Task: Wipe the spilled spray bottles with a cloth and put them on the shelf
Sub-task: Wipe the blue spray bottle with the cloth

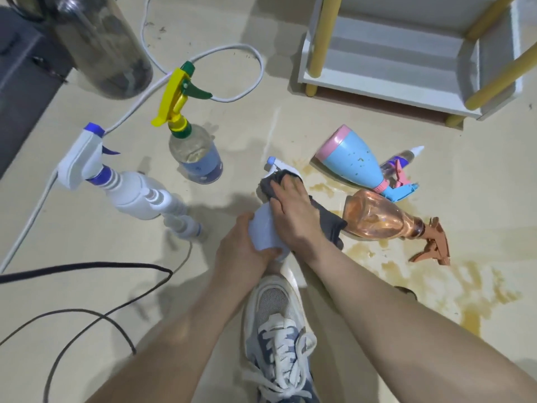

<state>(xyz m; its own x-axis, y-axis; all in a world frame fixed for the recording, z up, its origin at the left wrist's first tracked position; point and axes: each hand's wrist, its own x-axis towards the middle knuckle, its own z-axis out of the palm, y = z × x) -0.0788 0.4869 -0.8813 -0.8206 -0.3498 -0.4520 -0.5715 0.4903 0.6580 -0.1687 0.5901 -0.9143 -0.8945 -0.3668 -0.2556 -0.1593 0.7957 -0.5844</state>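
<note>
Both hands are busy dead centre. The left hand [242,245] is wrapped around the base of a pale blue spray bottle [266,232], and the right hand [293,210] presses a dark grey cloth [329,221] down over its upper half, fingers curled over the cloth. Only the bottle's white nozzle [274,164] pokes out at the far end, so most of the bottle is hidden.

Room to move is tight toward 2 o'clock: an amber bottle [377,218] lies on its side touching the cloth's hanging end, and just past it a light blue bottle with a pink base [348,161] lies tipped, with a small clear bottle [402,159] partly tucked behind it. Brownish spill [470,286] spreads across the floor from 1 to 4 o'clock.

At 10 o'clock a white and purple sprayer [122,181] stands upright, and at 11 a clear bottle with a yellow and green trigger [194,158] stands near it. Open floor sits between those two and the hands.

The white shelf [392,91] with yellow posts is at 1 o'clock, cut off by the top and right edges; its bottom tier looks bare. A white cable [232,50] loops at 12, black cords [87,269] trail at 8. A big dark clear container [98,45] at 11 is blurry and cut off. A sneaker [279,330] sits at 6 under the forearms.
</note>
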